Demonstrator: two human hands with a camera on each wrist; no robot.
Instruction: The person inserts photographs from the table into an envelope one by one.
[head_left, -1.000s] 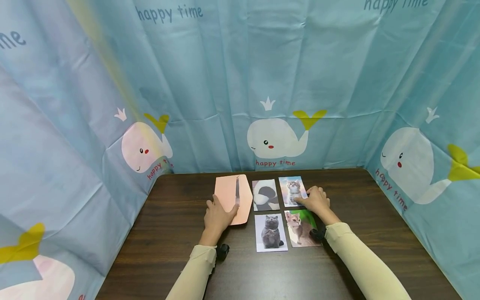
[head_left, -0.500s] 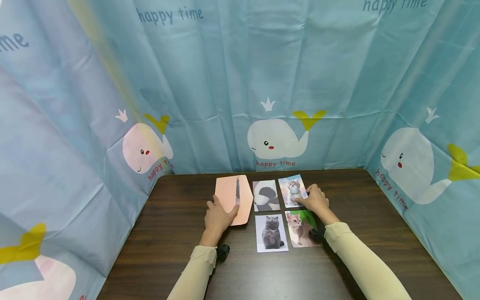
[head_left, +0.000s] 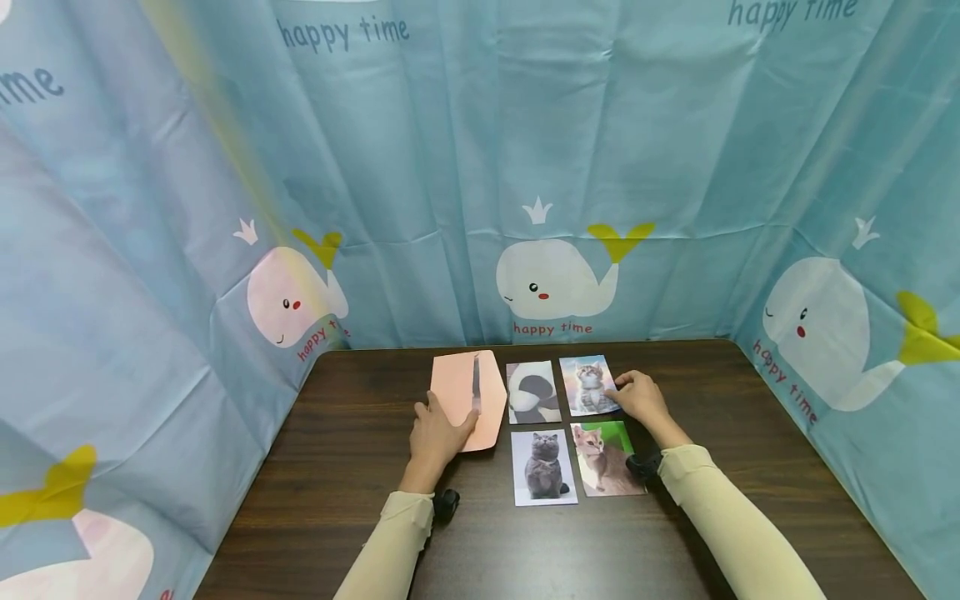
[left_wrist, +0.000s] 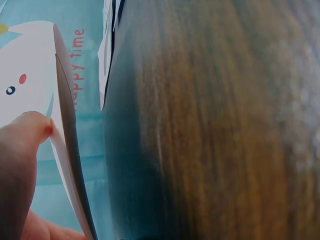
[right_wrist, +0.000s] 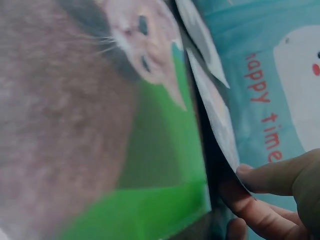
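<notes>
Toward the far side of the dark brown wood-grain table (head_left: 352,417), the head view shows us a flat, salmon-pink paper envelope (head_left: 459,392) just left of two rows of pictures. Our left hand (head_left: 437,432) holds the envelope at its lower left, and a long narrow slit (head_left: 476,383) gapes along the side nearer the pictures. Our right hand (head_left: 643,402) pinches the lower right corner of a pastel rectangular tabby-kitten card (head_left: 588,386). Left of it lies a black-and-white card (head_left: 533,392); in the nearer row are a white grey-cat card (head_left: 544,467) and a green-backed tan-kitten card (head_left: 603,458).

From the left wrist, our thumb presses on the envelope, whose other fingers' grip is mostly cut off by the frame. Pale-blue whale-printed curtain (left_wrist: 92,135) shows between envelope and table, so that part seems raised.

From the right wrist, our thumb lies above the tabby-kitten card's corner with fingers beneath. We judge the step to be picking up this card while steadying the envelope. The next move seems to call for keeping the pinch, lifting without dragging its neighbours, and, should it go into the envelope, holding that slit wide.
</notes>
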